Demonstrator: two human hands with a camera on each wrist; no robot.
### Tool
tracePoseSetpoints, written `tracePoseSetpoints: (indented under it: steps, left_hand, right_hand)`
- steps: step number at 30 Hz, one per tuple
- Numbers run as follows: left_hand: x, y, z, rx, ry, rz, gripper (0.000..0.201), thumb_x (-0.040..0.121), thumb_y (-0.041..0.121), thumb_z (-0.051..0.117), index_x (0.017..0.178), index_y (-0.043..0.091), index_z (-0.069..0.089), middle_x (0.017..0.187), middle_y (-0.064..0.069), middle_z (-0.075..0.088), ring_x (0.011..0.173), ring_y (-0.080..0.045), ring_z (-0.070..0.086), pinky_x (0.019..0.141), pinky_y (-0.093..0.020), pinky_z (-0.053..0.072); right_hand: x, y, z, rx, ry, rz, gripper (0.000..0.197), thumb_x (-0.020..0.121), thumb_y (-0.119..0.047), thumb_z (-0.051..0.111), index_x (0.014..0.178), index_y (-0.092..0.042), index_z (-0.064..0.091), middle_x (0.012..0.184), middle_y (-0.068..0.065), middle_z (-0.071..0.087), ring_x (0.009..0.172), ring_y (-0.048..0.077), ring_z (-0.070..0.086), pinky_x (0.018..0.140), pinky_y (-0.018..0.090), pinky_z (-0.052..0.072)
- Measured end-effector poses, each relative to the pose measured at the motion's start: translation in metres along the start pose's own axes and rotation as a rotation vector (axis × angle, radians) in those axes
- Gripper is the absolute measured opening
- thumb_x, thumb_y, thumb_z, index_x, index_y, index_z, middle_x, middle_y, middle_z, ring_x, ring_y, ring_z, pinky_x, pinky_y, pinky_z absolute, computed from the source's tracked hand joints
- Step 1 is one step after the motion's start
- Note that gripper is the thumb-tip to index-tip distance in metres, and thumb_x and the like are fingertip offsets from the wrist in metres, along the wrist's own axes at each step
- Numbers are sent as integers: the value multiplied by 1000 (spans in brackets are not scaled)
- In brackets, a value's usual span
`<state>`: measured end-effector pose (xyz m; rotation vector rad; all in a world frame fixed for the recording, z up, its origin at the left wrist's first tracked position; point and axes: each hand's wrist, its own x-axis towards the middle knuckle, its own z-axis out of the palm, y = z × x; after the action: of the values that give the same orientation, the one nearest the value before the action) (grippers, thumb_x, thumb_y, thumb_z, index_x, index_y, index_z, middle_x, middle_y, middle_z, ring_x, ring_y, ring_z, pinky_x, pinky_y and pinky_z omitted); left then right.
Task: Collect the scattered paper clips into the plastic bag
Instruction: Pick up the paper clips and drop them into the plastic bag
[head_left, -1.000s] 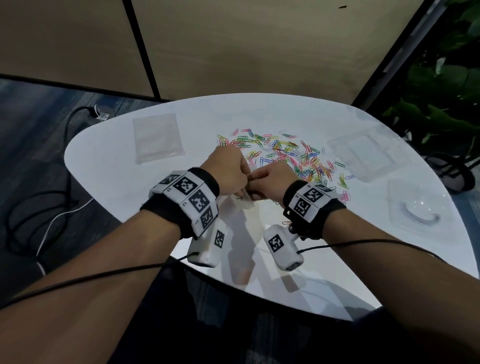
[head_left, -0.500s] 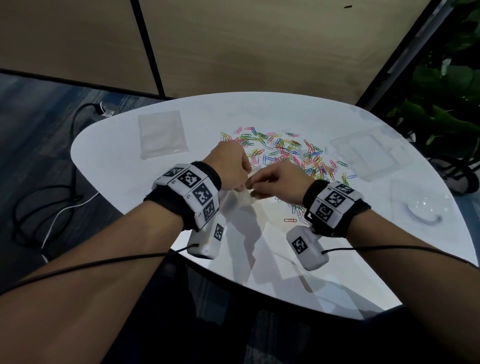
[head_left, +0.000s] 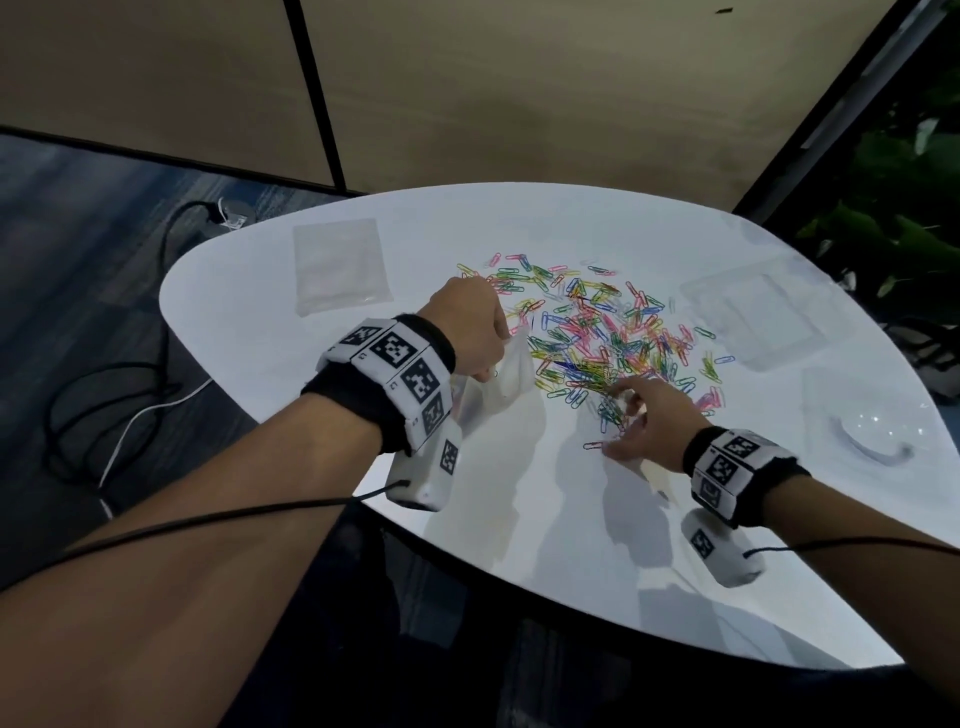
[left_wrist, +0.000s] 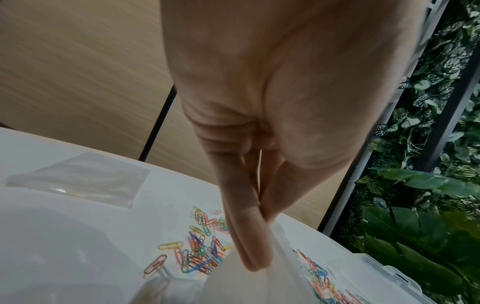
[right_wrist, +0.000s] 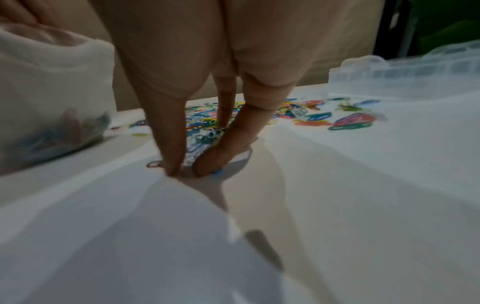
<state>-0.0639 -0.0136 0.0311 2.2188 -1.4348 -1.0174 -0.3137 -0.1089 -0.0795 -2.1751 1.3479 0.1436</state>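
Observation:
Many coloured paper clips (head_left: 597, 332) lie scattered in the middle of the white table (head_left: 545, 509). My left hand (head_left: 496, 358) pinches the top edge of a clear plastic bag (head_left: 506, 374) just left of the pile; the bag hangs down to the table. The left wrist view shows thumb and fingers (left_wrist: 249, 236) pressed together on the bag (left_wrist: 259, 288). Some clips show through the bag (right_wrist: 52, 92) at its bottom. My right hand (head_left: 623, 423) is at the near edge of the pile. Its thumb and fingertips (right_wrist: 171, 164) touch the table around a small cluster of clips (right_wrist: 202, 137).
A flat spare plastic bag (head_left: 340, 265) lies at the far left of the table. Clear plastic boxes (head_left: 753, 312) and a clear lid (head_left: 872, 421) sit at the right. Cables (head_left: 130, 405) run over the floor on the left, and plants (head_left: 909, 249) stand on the right.
My right hand has left the bag's mouth and moved right and down onto the near clips. My left hand stays pinching the bag and has shifted slightly away from me.

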Motion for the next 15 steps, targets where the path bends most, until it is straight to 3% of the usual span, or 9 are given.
tracePoseSetpoints:
  steps: [2,4,8,11,15]
  left_hand:
    - [1,0,2,6,-6,-9,29,86,-6,58,108,4,74,79,-10,76,74,-23,77,82,-39,63]
    - [1,0,2,5,-8,-14,29,88,-6,56,108,4,73,78,-10,76,73,-24,77,82,-38,63]
    - [1,-3,-1,-1,-4,-16,29,89,-4,53,109,5,72,78,-13,77,72,-24,78,81,-38,63]
    - [2,-3,-2,2,-12,-17,29,89,-4,54,109,5,73,79,-13,77,74,-23,77,81,-39,63]
    - [0,0,0,46,-20,14,29,89,-4,53,109,4,73,84,-14,78,78,-24,77,82,-39,63]
  right_hand:
    - [12,-10,5,36,82,7,71,60,-27,91,122,-21,56,110,7,57,81,18,59,68,23,47]
    - [23,-18,8,-17,118,-4,72,67,-28,86,129,-22,51,123,10,48,90,20,55,81,25,46]
    - [33,-26,14,-200,124,-97,69,82,-37,71,143,-24,42,138,11,33,109,29,54,101,36,46]
    - [36,-25,13,-203,146,-138,51,84,-33,70,132,-21,58,128,9,45,105,27,55,95,34,48]
    - [35,-23,4,-228,214,-213,18,78,-23,78,94,-14,75,95,7,63,82,21,58,73,26,46]
